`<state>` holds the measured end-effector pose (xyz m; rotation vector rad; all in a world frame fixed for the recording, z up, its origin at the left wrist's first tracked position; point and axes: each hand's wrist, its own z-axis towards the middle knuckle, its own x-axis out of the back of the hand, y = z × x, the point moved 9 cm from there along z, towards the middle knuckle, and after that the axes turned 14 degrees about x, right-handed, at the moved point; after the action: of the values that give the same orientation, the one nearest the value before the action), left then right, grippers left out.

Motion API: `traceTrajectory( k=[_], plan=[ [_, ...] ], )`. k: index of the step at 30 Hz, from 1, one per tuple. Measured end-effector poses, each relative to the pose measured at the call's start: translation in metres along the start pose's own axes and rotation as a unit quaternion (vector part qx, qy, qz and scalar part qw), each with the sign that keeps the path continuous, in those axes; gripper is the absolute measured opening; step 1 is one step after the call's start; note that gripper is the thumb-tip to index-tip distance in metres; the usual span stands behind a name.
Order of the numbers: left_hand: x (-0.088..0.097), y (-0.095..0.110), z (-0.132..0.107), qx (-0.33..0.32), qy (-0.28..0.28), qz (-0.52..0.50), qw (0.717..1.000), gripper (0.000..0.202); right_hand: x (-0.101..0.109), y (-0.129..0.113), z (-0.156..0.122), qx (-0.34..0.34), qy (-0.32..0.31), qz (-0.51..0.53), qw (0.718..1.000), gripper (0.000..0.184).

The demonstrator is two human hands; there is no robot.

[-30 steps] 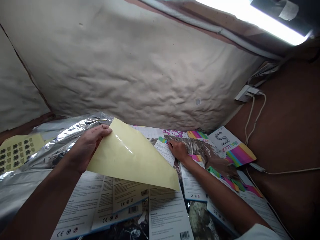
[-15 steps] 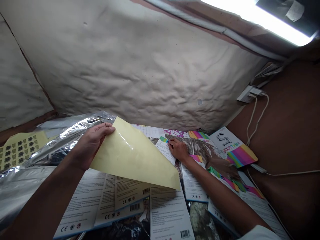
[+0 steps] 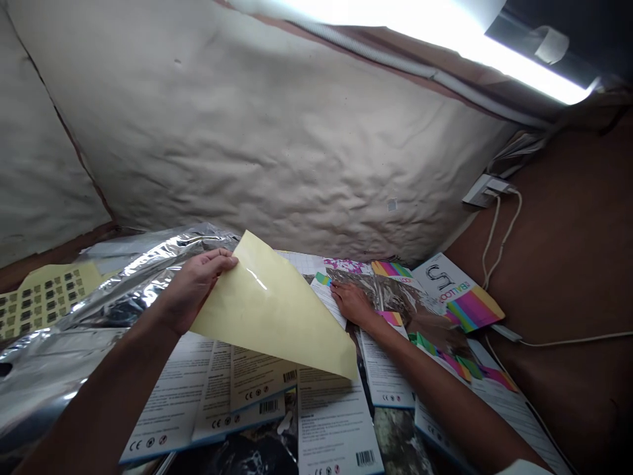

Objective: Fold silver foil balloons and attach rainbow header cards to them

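My left hand [image 3: 195, 288] pinches the upper edge of a glossy pale yellow sheet [image 3: 271, 316], which curves up and over the papers below it. My right hand [image 3: 351, 305] lies flat, fingers apart from the sheet, on silver foil printed with a balloon pattern [image 3: 390, 293], beside a narrow white printed card [image 3: 327, 300]. The yellow sheet's lower corner hangs close to that card but hides part of the papers under it.
White printed cards with barcodes [image 3: 247, 389] overlap below my arms. Crumpled silver foil [image 3: 119, 297] lies left, beside a yellow label sheet [image 3: 47, 297]. Rainbow-striped balloon packaging [image 3: 475, 307] sits right, near a wall socket [image 3: 482, 191] with white cables. A cream padded wall rises behind.
My left hand and the yellow sheet have shifted slightly right. The whole view has also shifted a little, and my right hand stays on the foil.
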<state>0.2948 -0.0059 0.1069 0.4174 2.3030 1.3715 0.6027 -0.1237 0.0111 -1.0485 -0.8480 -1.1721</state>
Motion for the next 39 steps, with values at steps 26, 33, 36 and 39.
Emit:
traceTrajectory(
  k=[26, 33, 36, 39],
  plan=[
    [-0.033, -0.045, 0.02, 0.062, -0.141, 0.056, 0.987, 0.032, 0.07, -0.072, 0.082, 0.012, -0.123, 0.409, 0.904, 0.052],
    [-0.03, -0.053, 0.037, 0.043, -0.088, -0.016, 0.995, 0.029, 0.111, -0.091, 0.097, 0.067, 0.127, 0.135, 0.98, 0.027],
    [-0.028, -0.058, 0.044, 0.032, -0.068, -0.051, 0.996, 0.037, 0.098, -0.123, 0.078, 0.065, 0.167, 0.113, 0.977, 0.021],
    [-0.029, -0.067, 0.049, 0.035, -0.065, -0.068, 0.995, 0.041, 0.065, -0.154, 0.061, 0.075, 0.117, 0.158, 0.978, 0.017]
  ],
)
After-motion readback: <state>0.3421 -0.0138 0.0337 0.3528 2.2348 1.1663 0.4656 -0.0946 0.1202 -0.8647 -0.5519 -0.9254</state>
